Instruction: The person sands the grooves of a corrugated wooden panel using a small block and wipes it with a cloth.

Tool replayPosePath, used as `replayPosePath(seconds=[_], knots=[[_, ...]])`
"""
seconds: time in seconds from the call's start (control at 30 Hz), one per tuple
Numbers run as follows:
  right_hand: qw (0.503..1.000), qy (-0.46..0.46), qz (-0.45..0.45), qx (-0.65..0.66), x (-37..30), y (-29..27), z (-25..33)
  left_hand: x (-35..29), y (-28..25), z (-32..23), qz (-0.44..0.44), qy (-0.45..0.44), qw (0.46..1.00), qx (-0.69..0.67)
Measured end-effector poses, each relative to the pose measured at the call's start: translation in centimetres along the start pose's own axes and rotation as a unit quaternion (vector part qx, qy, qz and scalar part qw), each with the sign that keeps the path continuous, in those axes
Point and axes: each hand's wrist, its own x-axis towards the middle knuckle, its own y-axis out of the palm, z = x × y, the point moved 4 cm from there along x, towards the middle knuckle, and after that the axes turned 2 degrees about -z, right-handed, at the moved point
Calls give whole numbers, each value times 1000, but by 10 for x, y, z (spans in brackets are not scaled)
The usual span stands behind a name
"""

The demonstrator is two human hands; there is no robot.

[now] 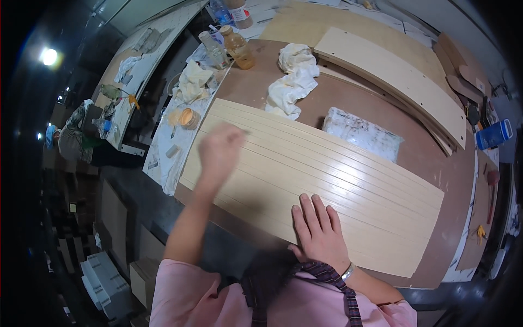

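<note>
A pale cream grooved panel (338, 218) lies flat on the brown table board, with long parallel grooves running along it. My right hand (321, 229) rests palm down near the panel's front edge, fingers stretched out and holding nothing. Over the panel's left end is my left hand (220, 150), smeared by motion, its fingers curled closed. Whether a small thing sits in those fingers is too blurred to make out. Just left of that hand stands a small open jar of orange-tan paste (189, 118).
Behind the panel are a crumpled white cloth (294, 90), a smeared white block (362, 133) and a long cream board (392, 76). Bottles (237, 49) and another rag (192, 83) crowd the far left. A blue container (494, 134) is at right.
</note>
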Motion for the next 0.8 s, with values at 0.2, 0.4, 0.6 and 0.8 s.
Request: replayPosePath(seconds=[0.2, 0.4, 0.6, 0.8], knots=[[1000, 2, -3, 13, 0, 2, 1, 42, -25, 71, -95, -87, 982, 139], [1000, -2, -3, 5, -1, 5, -1, 45, -12, 74, -91, -65, 981, 157], [1000, 2, -4, 15, -1, 6, -2, 49, -22, 67, -96, -80, 977, 172], [1000, 9, 2, 17, 0, 4, -2, 41, -1, 44, -74, -40, 986, 143]])
